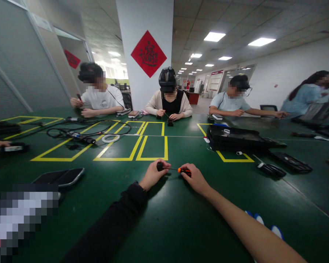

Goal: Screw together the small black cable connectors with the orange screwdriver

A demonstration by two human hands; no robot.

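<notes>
Over the near middle of the green table (pixel 164 219), my two hands face each other. My right hand (pixel 196 179) is closed around the black and orange handle of a screwdriver (pixel 184 171). Its thin shaft runs left towards my left hand (pixel 152 175). A small black rounded piece (pixel 160 166) is pinched in my left fingers, and the shaft's end meets them there. Whether the tip touches the black piece cannot be made out. A black sleeve covers my left arm, while my right forearm is bare.
Yellow tape outlines (pixel 152 160) mark the table. Black cables (pixel 82 137) and a white tape ring (pixel 110 138) lie left; stacked black trays (pixel 233 138) stand right. A phone (pixel 59 177) rests near left. Several people sit around the far side, one (pixel 168 98) opposite.
</notes>
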